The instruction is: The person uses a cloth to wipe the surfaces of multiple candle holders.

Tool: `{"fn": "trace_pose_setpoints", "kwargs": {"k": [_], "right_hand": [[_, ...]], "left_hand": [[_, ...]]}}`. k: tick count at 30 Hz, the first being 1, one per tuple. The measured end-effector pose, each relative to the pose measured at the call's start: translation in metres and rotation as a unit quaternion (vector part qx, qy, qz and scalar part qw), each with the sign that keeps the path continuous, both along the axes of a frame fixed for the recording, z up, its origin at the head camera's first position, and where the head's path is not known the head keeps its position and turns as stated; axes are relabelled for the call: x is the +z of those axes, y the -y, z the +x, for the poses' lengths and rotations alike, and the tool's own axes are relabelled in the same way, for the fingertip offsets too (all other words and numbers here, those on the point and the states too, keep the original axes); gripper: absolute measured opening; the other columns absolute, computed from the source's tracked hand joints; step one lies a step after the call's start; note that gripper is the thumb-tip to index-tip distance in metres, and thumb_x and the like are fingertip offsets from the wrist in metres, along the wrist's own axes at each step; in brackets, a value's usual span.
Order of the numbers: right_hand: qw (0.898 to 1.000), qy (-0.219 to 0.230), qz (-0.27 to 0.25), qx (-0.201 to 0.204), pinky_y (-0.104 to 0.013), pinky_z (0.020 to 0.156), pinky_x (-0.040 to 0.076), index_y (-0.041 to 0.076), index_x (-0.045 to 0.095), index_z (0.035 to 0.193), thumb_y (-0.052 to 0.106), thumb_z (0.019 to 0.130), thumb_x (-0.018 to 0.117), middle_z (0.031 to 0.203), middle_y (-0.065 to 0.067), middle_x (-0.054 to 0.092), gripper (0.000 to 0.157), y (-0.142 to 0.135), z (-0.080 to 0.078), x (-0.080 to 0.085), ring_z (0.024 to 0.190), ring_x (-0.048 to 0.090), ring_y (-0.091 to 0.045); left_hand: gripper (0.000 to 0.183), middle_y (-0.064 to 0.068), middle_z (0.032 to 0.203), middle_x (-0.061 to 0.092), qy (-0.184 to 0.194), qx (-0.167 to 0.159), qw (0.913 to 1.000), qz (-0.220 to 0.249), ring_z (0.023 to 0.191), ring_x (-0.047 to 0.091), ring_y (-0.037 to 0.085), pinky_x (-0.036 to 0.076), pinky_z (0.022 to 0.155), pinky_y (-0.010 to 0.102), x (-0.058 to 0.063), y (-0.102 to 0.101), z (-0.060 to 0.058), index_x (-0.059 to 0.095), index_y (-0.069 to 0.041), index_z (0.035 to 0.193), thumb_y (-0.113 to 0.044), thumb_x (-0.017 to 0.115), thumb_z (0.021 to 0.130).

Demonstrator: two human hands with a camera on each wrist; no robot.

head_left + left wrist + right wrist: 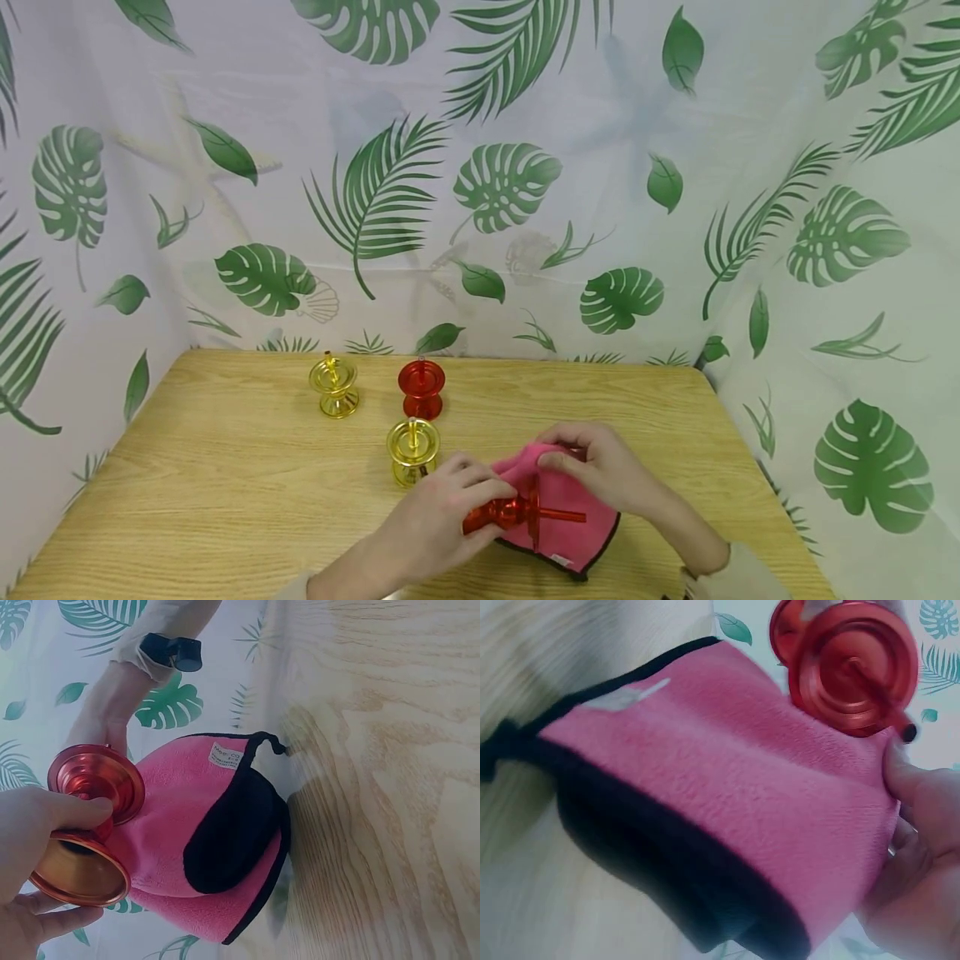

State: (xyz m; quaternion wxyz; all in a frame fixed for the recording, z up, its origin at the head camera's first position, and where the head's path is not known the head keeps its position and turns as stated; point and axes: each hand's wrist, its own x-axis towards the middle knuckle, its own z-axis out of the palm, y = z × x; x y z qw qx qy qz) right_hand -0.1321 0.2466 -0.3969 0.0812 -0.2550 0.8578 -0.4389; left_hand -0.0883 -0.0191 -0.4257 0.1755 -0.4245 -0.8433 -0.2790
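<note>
My left hand [438, 521] grips a shiny red metal candle holder [513, 511] around its waist, tipped on its side with its spike [562, 516] toward the right. In the left wrist view the holder's hollow base [82, 874] and round dish [96, 780] show on either side of the thumb. A pink cloth [581, 542] with a black edge and dark underside hangs from my right hand [611, 471], which pinches its upper part. The cloth lies close behind the dish in the head view. In the right wrist view, thumb and fingers [922, 847] hold the cloth's corner beside the spike.
Behind the hands, a gold candle holder [412, 450] stands just past my left hand. Farther back are another red holder [422, 387] and a second gold one [337, 387], all upright on the wooden table [225, 475]. A leaf-print sheet [465, 242] hangs around the table.
</note>
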Motion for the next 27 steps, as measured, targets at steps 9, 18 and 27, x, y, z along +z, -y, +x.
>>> {"fn": "trace_pose_setpoints", "kwargs": {"k": [9, 18, 27], "right_hand": [[0.979, -0.168, 0.11, 0.027, -0.021, 0.073, 0.057, 0.021, 0.075, 0.103, 0.017, 0.095, 0.076, 0.094, 0.011, 0.073, 0.01, 0.004, 0.019, 0.019, 0.08, 0.06, 0.001], [0.864, -0.462, 0.202, 0.015, -0.024, 0.07, 0.061, 0.017, 0.077, 0.102, 0.026, 0.085, 0.088, 0.1, 0.005, 0.074, 0.022, 0.015, 0.045, 0.02, 0.084, 0.071, -0.01], [0.765, -0.613, 0.198, -0.014, -0.028, 0.059, 0.06, 0.012, 0.076, 0.096, 0.019, 0.115, 0.04, 0.094, -0.003, 0.075, 0.041, 0.024, 0.065, -0.004, 0.075, 0.069, -0.018]], "left_hand": [[0.031, -0.007, 0.111, 0.077, 0.002, -0.012, 0.9997, -0.022, 0.104, 0.064, 0.012, 0.057, 0.092, 0.024, 0.003, -0.002, -0.003, 0.076, -0.02, 0.113, -0.025, 0.089, 0.085], [0.034, -0.006, 0.107, 0.077, -0.023, -0.007, 0.9994, -0.026, 0.094, 0.063, 0.012, 0.055, 0.086, 0.021, 0.001, -0.001, -0.009, 0.077, -0.019, 0.109, -0.022, 0.091, 0.079], [0.036, -0.004, 0.105, 0.078, 0.004, 0.006, 0.9999, -0.015, 0.093, 0.064, 0.014, 0.056, 0.084, 0.022, 0.0, -0.001, -0.016, 0.077, -0.016, 0.109, -0.022, 0.093, 0.077]]}}
